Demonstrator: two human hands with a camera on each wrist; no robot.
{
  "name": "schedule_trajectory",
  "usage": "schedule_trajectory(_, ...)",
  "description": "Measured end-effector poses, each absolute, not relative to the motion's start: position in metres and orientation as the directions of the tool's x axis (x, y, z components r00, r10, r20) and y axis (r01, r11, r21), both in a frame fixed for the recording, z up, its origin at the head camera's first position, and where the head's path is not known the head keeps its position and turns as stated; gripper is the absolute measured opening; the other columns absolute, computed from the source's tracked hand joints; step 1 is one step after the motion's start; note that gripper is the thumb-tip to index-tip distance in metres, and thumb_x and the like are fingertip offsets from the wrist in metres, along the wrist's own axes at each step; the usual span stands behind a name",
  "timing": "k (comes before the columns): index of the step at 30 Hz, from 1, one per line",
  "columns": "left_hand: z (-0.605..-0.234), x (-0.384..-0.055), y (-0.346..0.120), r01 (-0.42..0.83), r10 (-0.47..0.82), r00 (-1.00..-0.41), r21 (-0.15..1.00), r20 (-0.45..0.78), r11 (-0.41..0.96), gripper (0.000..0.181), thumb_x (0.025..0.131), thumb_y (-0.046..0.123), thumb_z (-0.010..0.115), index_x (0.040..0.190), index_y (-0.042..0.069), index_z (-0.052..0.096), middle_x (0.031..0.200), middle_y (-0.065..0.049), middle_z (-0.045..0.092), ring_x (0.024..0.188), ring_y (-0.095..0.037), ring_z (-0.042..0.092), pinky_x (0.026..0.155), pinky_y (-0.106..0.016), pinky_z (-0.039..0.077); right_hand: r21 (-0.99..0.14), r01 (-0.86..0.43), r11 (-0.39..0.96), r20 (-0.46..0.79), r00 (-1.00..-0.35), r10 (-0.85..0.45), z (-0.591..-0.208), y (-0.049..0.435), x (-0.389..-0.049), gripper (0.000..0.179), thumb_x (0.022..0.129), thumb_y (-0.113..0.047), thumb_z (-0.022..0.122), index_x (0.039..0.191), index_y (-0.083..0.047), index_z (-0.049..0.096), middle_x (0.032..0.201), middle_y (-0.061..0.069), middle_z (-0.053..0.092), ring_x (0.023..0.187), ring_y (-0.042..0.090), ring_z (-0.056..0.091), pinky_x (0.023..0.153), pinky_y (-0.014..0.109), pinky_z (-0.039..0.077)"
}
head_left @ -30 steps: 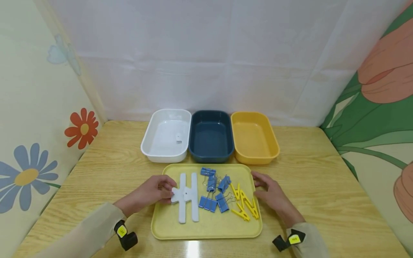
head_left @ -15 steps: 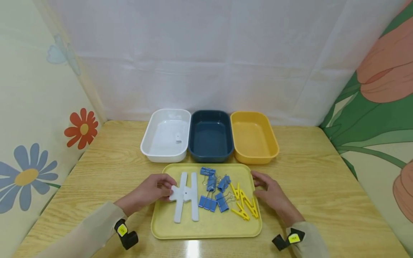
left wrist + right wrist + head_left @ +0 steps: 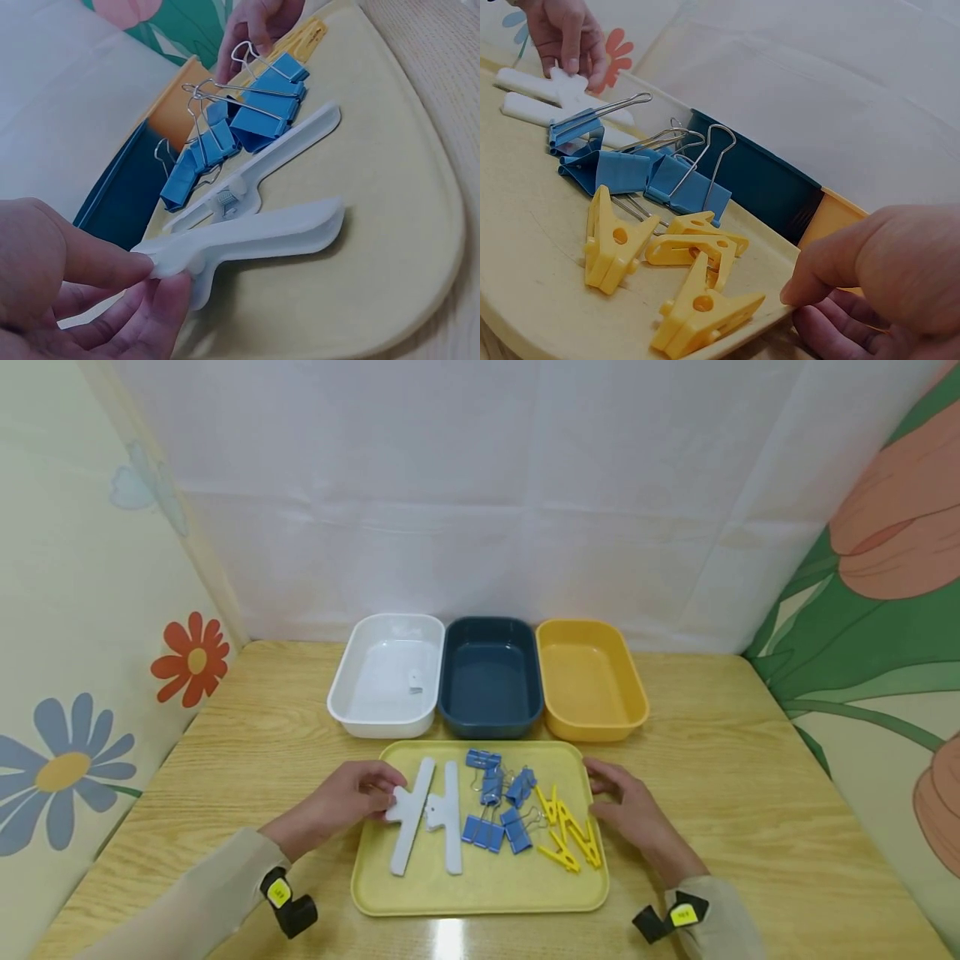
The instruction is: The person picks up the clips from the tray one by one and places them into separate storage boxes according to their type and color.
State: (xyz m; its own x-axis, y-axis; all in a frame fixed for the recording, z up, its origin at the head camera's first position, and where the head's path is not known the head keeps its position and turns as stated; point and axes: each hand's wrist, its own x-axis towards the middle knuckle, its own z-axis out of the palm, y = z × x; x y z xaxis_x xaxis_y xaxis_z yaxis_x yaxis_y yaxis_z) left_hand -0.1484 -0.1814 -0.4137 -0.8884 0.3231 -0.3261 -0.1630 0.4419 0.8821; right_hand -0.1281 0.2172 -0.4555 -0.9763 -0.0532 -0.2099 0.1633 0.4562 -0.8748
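Observation:
My left hand pinches a white bag clip by its grip tab, between thumb and fingers. In the left wrist view the clip's long bar is tilted over the tray, its far end above the surface. A second white bag clip lies beside it on the yellow tray. My right hand rests at the tray's right rim, fingers loosely bent, with a digit tip against the edge in the right wrist view. Nearest it lie several yellow clothespins. Blue binder clips sit mid-tray.
Behind the tray stand three bins side by side: white, dark blue and yellow. A small white and silver piece lies in the white bin. A white cloth hangs behind them.
The pinched white bag clip has shifted left and tilted, its lower end swinging left, away from the other white clip. My left hand has moved slightly left; the right hand stays put.

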Motion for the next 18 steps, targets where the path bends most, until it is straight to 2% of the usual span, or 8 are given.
schedule_trajectory(18, -0.4038, -0.1527, -0.1865, -0.127, 0.304, -0.906, 0.874, -0.294, 0.468, 0.025, 0.09, -0.002, 0.056, 0.113, -0.005, 0.061, 0.097, -0.013, 0.06, 0.078, -0.016, 0.059, 0.068, -0.027, 0.054, -0.886, 0.146, 0.441, -0.195, -0.979, -0.067, -0.4537, 0.2184, -0.1267, 0.067, 0.082, 0.003, 0.06, 0.145, -0.014, 0.044, 0.141, 0.01, 0.049, 0.119, 0.025, 0.051, 0.102, 0.04, 0.038)
